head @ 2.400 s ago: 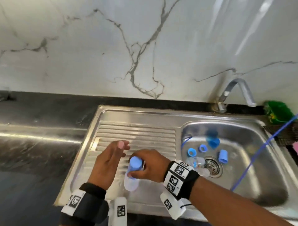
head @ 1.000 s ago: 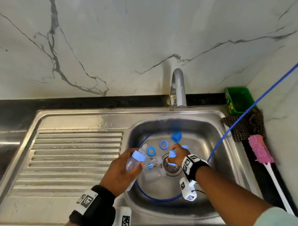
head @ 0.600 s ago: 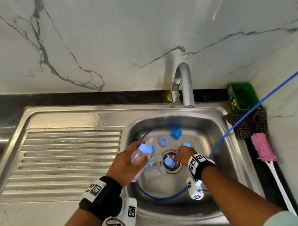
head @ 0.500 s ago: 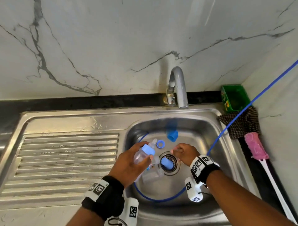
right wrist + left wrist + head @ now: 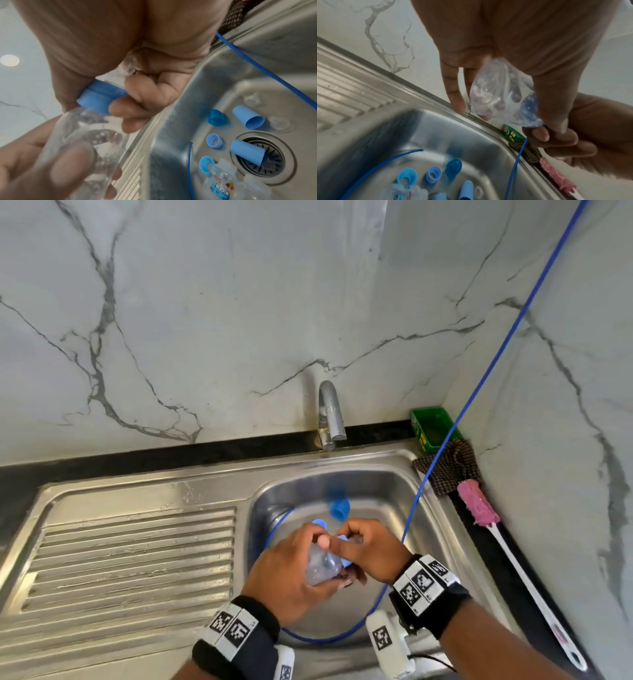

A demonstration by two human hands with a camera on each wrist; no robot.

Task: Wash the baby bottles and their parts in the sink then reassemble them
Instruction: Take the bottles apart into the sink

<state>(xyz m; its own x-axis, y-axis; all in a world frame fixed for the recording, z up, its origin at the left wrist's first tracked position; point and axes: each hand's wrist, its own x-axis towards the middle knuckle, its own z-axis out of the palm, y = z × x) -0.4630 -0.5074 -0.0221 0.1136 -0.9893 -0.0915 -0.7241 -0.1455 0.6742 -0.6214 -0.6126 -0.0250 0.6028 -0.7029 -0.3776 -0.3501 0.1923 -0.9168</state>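
2 hands meet above the sink point(image 5: 404, 474) basin. The left hand point(image 5: 287, 570) wraps a clear bottle point(image 5: 501, 94); the right hand point(image 5: 366, 553) pinches its blue collar point(image 5: 101, 98), having left the drain point(image 5: 267, 157) it reached into 0.5 s ago. The green soap box point(image 5: 511, 132) shows "50"; its other print is unreadable. Another bottle point(image 5: 223, 189) lying in the basin bears a car picture, beside loose blue caps point(image 5: 247, 119).
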